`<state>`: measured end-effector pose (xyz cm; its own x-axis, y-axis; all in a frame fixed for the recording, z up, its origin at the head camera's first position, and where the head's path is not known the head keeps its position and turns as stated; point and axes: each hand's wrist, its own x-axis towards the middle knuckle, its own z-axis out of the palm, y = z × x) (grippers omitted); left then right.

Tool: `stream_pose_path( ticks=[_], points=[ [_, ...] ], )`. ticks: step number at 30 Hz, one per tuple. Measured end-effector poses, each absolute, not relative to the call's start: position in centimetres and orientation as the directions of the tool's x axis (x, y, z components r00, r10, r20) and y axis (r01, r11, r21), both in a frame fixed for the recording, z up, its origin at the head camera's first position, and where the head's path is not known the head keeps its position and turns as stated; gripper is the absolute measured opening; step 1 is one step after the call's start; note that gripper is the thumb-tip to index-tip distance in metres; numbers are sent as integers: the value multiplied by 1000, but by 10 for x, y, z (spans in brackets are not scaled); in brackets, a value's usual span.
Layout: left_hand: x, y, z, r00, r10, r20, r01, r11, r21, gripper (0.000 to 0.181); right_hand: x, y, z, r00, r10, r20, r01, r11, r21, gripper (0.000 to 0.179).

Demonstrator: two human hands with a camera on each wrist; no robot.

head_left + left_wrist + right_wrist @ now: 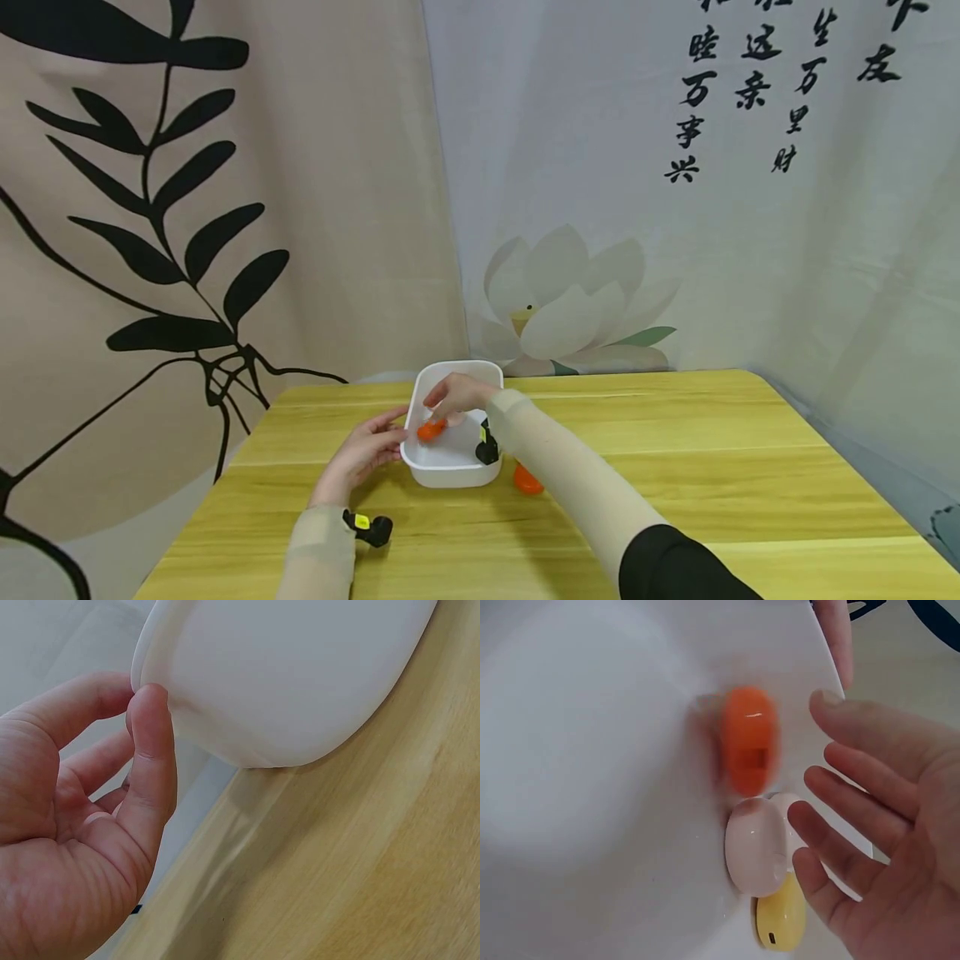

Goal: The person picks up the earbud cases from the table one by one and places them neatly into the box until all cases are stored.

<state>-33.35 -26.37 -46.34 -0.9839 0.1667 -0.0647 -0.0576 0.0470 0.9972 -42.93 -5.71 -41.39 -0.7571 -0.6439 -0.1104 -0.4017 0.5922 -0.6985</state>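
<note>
A white rectangular box [450, 477] stands on the table with its long side pointing away from me. My left hand [367, 454] touches its left side from outside, thumb and fingertips against the wall near the rim. My right hand [461, 396] hangs over the inside, fingers spread and slightly bent, holding nothing. Beneath those fingers is a glossy orange oval piece [750, 742] with a small rectangular slot, somewhat blurred. Beside it in the box lie pale pink oval pieces [756, 847] and a yellow oval piece [781, 915] with a small dark slot.
Another orange piece [528, 479] lies on the wooden table [675, 467] right of the box, partly behind my right forearm. A curtain [360, 208] with printed leaves and a lotus hangs behind the table. Each wrist wears a small black camera [372, 529].
</note>
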Motion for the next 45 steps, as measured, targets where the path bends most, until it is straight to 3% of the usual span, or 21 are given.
stream_pose_path(
  ticks=[13,30,36,45],
  points=[
    [-334,-265,-464,-979,197,-44,-37,39,999,58,-428,-57,-410,-758,-644,-106,-395,581,-712,33],
    [-334,-263,-462,-985,160,-60,-51,57,997,54,-430,-48,-398,-745,-656,-119,-390,573,-721,38],
    [-334,-262,-463,-985,161,-58,-50,55,997,56,-432,-33,-387,-745,-661,-94,-428,581,-692,41],
    [-332,-261,-461,-987,147,-63,-54,67,996,57,-435,-9,-371,-755,-652,-66,-398,536,-744,43]
  ],
)
